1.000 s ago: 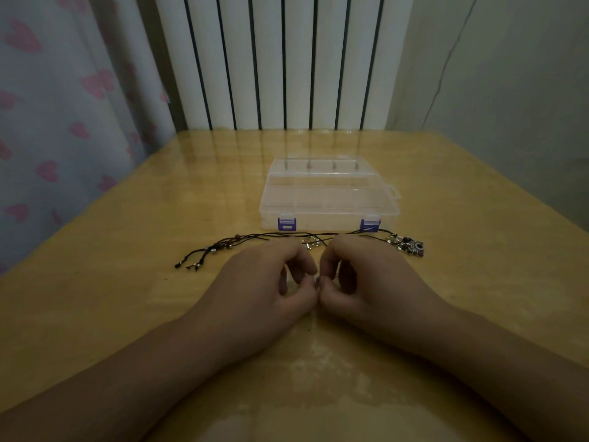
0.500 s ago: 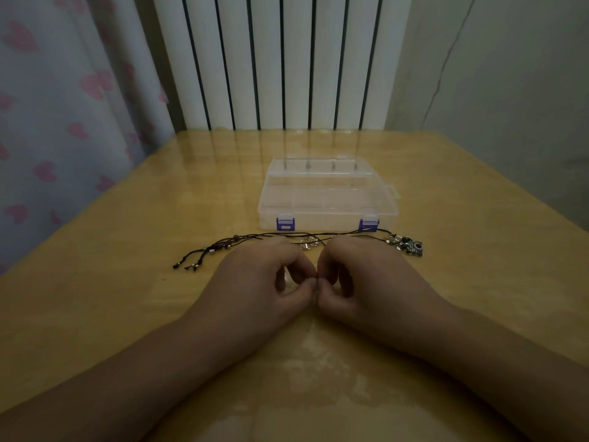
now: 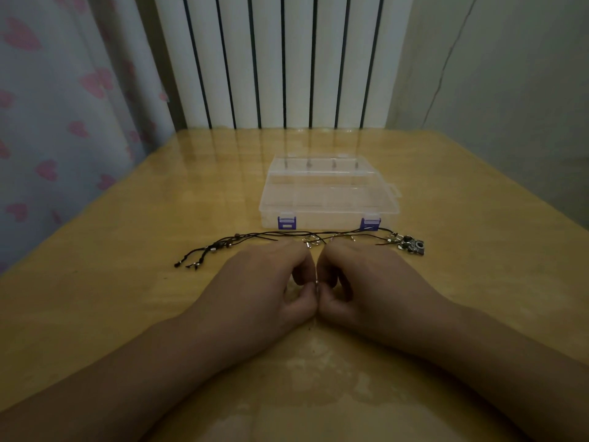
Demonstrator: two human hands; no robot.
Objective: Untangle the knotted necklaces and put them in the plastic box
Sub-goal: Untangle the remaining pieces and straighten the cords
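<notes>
Black cord necklaces [image 3: 255, 235] lie in a line across the wooden table [image 3: 127, 298], just in front of a clear plastic box [image 3: 328, 196] with its lid down and two purple clasps. Beaded cord ends [image 3: 204, 255] trail to the left and a cluster of metal pendants [image 3: 411, 244] sits at the right end. My left hand [image 3: 264, 288] and my right hand [image 3: 366, 282] rest side by side on the table, fingers curled, thumbs and forefingers pinching a small shiny necklace part [image 3: 316, 282] between them. Most of it is hidden by my fingers.
A white radiator [image 3: 280, 59] stands behind the table's far edge. A curtain with pink hearts [image 3: 63, 106] hangs along the left side and a plain wall [image 3: 510, 90] runs on the right.
Both hands stay in place, with only small finger motion at the pinch point. The cords and the box have not moved.
</notes>
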